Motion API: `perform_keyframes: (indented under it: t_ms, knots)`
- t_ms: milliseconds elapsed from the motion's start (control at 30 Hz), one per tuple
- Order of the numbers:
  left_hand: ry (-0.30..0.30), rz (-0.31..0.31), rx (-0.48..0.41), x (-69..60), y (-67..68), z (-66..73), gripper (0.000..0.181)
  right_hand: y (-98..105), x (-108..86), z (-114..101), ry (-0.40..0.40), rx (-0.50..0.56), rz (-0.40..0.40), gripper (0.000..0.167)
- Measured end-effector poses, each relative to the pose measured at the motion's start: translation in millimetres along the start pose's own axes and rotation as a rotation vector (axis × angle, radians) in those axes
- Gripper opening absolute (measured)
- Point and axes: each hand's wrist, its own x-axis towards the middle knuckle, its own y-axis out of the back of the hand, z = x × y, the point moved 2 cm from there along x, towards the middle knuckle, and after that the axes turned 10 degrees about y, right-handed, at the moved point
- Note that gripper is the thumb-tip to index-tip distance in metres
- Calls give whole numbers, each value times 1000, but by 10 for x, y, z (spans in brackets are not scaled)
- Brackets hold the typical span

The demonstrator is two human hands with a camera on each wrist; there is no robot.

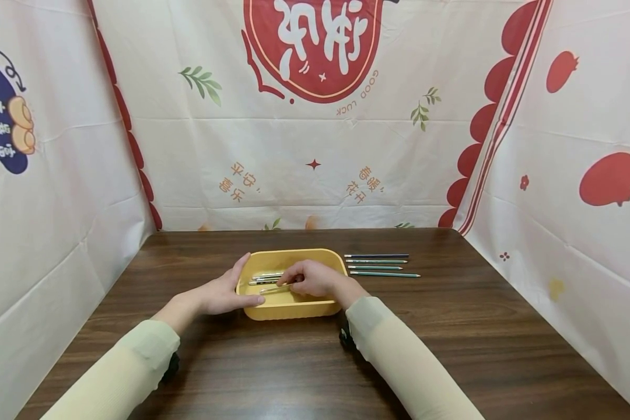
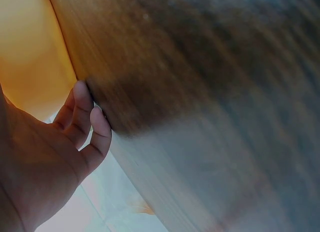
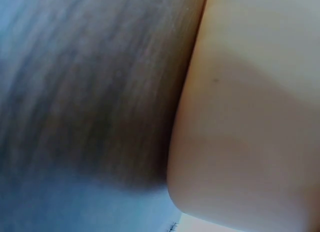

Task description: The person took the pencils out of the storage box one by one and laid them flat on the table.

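Observation:
A yellow plastic box point(image 1: 294, 311) stands on the table, its outer wall filling much of the right wrist view. My left hand point(image 1: 223, 293) grips its left end, the thumb at the front rim and the fingers along the far left side. In the left wrist view, the fingers of the left hand point(image 2: 82, 122) bend against the box. Reaching into the box, my right hand point(image 1: 313, 279) pinches a pencil point(image 1: 274, 289), whose left end shows. Several other pencils point(image 1: 265, 279) lie together on the box floor behind it. The right hand is out of sight in the right wrist view.
Right of the box, several blue and green pencils point(image 1: 383, 268) lie side by side, roughly parallel, on the dark wooden table point(image 1: 451, 326). Printed white cloth point(image 1: 315, 140) hangs behind the table and along both sides.

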Motion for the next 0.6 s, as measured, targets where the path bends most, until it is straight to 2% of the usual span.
perform_keyframes:
  t_ms: [167, 600]
  knots:
    - [-1, 2, 7, -7, 3, 6, 130, 9, 6, -3, -14, 23, 24, 27]
    - [-13, 8, 8, 0, -2, 4, 131, 85, -2, -54, 43, 42, 65, 26]
